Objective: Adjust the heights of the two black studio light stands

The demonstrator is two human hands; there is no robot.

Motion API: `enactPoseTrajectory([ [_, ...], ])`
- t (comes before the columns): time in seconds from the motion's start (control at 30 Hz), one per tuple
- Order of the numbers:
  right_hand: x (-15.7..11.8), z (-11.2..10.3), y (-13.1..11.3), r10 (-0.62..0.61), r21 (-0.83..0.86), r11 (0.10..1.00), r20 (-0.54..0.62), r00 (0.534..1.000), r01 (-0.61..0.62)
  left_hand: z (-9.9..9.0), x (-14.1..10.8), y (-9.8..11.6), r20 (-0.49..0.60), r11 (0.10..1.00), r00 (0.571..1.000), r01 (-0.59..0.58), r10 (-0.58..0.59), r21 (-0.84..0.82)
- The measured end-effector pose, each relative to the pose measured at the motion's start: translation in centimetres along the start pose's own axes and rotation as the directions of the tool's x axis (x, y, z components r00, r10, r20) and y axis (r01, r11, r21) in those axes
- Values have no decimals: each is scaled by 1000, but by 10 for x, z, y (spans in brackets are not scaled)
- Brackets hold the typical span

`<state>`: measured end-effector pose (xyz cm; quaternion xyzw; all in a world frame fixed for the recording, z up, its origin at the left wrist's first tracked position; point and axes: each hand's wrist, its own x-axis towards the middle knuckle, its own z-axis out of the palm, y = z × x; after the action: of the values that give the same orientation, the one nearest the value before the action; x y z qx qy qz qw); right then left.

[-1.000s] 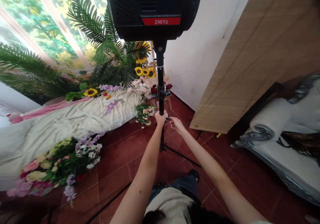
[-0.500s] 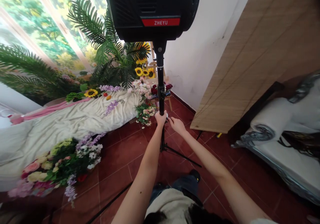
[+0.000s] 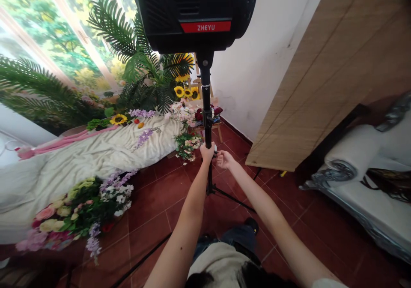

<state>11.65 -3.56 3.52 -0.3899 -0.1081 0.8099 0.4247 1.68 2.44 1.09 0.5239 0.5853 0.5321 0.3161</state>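
A black light stand (image 3: 208, 129) rises upright in front of me, carrying a large black studio light (image 3: 192, 5) with a red ZHEYU label. My left hand (image 3: 207, 151) is wrapped round the stand's pole, low on the column. Just to its right, my right hand (image 3: 223, 159) has its fingers curled and pinched at a small dark knob (image 3: 215, 154) on the side of the pole. The stand's black legs (image 3: 233, 200) spread over the floor below my hands.
A draped bench (image 3: 86, 159) with flowers and fruit runs along the left. Flower bunches (image 3: 80, 211) stand before it, palm leaves (image 3: 138, 65) behind. On the right are a leaning wood-toned panel (image 3: 289, 86) and a white sofa (image 3: 379, 193). Red tiles (image 3: 154, 219) cover the floor.
My right hand has turned at the knob, its fingers now curled with the inner side showing. My left hand stays on the pole. The view has shifted slightly.
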Motion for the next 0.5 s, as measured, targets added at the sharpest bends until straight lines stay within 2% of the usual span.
enactPoseTrajectory([
  [0.07, -1, 0, 0, 8, 64, 998, 46, 999, -11, 0, 0, 0, 8, 1000, 1000, 12, -12, -3],
  [0.13, -3, -1, 1, -14, 18, 1000, 53, 999, 13, 0, 0, 0, 14, 1000, 1000, 16, -16, -4],
  [0.2, -5, -3, 6, -60, -133, 989, 6, 998, 61, 0, 0, 0, 18, 1000, 1000, 14, -13, -11],
  [0.27, -8, -5, 11, -207, -369, 915, -89, 974, 161, -1, -1, 1, 22, 1000, 1000, 9, -8, -24],
  [0.3, -9, -7, 14, -332, -502, 834, -124, 935, 230, -1, -1, 2, 23, 999, 1000, 6, -5, -33],
  [0.33, -11, -9, 16, -473, -632, 716, -127, 872, 297, -2, -2, 4, 25, 999, 1000, 5, -4, -42],
  [0.4, -15, -11, 19, -699, -825, 420, -27, 715, 379, -3, -3, 7, 32, 998, 999, 5, -3, -65],
  [0.43, -18, -12, 19, -754, -879, 279, 49, 655, 387, -4, -4, 9, 36, 997, 999, 5, -2, -78],
  [0.47, -20, -12, 18, -778, -911, 161, 119, 617, 379, -5, -5, 11, 40, 996, 999, 5, -1, -90],
  [0.5, -23, -12, 17, -783, -930, 71, 172, 598, 360, -6, -6, 12, 44, 995, 999, 5, -1, -101],
])
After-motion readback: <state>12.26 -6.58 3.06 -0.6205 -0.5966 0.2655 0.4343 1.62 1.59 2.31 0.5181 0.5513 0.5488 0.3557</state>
